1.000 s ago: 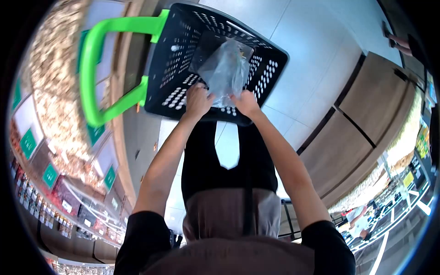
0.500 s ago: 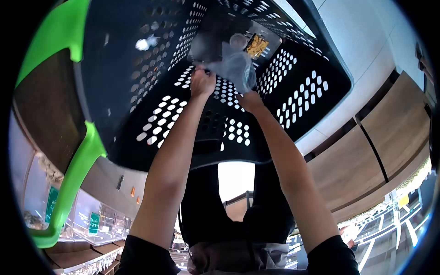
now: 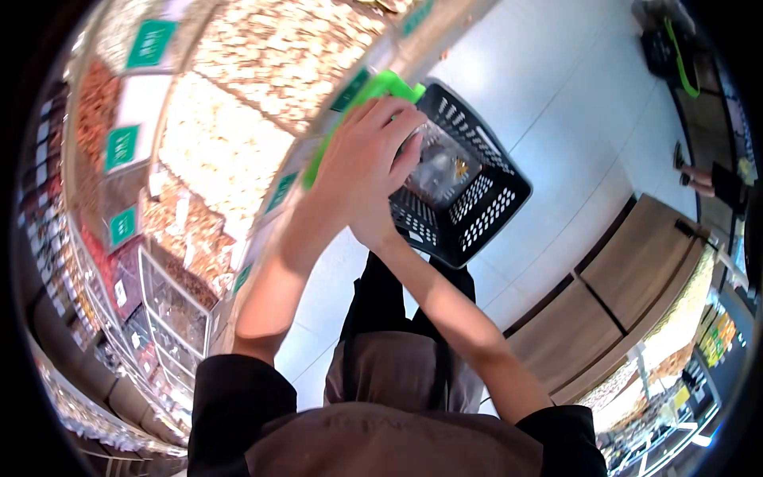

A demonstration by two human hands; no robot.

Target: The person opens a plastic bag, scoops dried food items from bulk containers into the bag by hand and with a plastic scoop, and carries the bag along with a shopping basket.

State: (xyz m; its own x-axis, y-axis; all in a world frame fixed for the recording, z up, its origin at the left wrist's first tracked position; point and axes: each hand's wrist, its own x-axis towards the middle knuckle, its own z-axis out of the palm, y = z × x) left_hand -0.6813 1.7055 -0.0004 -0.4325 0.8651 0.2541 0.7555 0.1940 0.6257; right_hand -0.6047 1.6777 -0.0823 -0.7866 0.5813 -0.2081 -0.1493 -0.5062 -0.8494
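Below and ahead of me stands a black shopping basket (image 3: 509, 171) with slotted walls and a green handle (image 3: 395, 85). My left hand (image 3: 362, 147) is over the handle, fingers bent and thumb apart. What is under its fingers is hidden. My right hand (image 3: 372, 213) comes in under the left one, touching or nearly touching it; its fingers are hidden. Inside the basket lie clear plastic (image 3: 433, 171) and a small pack with yellow-brown contents (image 3: 461, 167).
Open bins of dried goods (image 3: 211, 143) with green labels (image 3: 122, 146) run along my left. Wooden cabinets (image 3: 556, 330) stand at the right on the pale tiled floor (image 3: 572, 159). Another dark basket (image 3: 664, 52) and a person (image 3: 723, 183) are at the far right.
Both hands have come up out of the basket, where they were at a clear plastic bag. They are now close together near the handle. My view has risen and the basket looks smaller.
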